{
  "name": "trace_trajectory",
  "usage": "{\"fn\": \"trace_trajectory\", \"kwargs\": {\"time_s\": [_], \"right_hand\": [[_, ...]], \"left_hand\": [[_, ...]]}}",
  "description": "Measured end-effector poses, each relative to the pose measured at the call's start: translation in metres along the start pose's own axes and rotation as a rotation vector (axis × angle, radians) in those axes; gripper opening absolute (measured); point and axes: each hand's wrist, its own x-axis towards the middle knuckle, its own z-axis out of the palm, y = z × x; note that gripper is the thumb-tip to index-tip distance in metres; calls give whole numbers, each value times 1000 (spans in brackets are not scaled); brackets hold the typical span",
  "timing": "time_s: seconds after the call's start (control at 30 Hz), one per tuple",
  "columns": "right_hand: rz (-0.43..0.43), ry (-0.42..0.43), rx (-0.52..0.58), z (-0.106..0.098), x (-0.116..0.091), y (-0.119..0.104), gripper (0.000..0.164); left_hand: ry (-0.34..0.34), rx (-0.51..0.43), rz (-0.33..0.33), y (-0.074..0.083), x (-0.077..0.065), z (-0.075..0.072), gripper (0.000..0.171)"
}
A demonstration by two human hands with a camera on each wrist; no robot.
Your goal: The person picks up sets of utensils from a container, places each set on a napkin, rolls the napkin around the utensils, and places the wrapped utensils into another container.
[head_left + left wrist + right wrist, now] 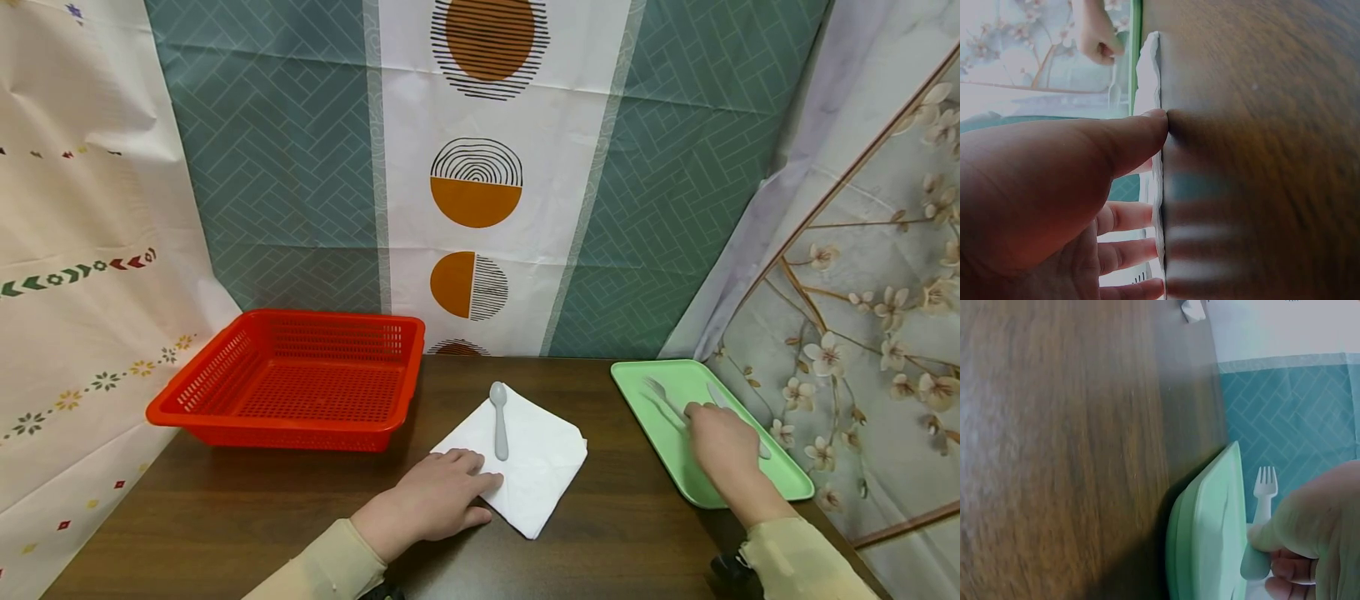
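My right hand (723, 442) pinches a grey fork (1264, 503) by its handle, just above the green tray (678, 467); the tines point away from me. A grey knife (717, 395) lies on the tray, partly covered by that hand in the head view. My left hand (438, 493) rests with fingers spread on the near left edge of a white folded napkin (540, 467). In the left wrist view its fingertips press the napkin's edge and the thumb (1141, 134) reaches the table. A grey spoon (500, 421) lies on the napkin, beyond the left fingertips.
A red perforated basket (300, 427) stands at the back left of the dark wooden table (607, 542). Patterned cloth (480, 125) hangs behind the table, and a floral cloth (862, 333) borders the tray's right side.
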Motion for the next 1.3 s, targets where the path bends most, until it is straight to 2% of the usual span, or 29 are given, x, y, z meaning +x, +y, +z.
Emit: {"fn": "trace_trajectory", "kwargs": {"time_s": [0.33,0.63,0.87,1.3], "right_hand": [[-5,29,23,-1,1,-15,14],[-40,46,29,-4,-2,-31,18],[-77,92,23,-6,-3,-42,16],[-84,124,47,-7,-3,-60,14]], "left_hand": [[1,-6,-2,0,0,0,43],[-5,-3,-5,0,0,-1,44],[-4,-1,-4,1,0,-1,43],[6,7,1,0,0,-1,43]]}}
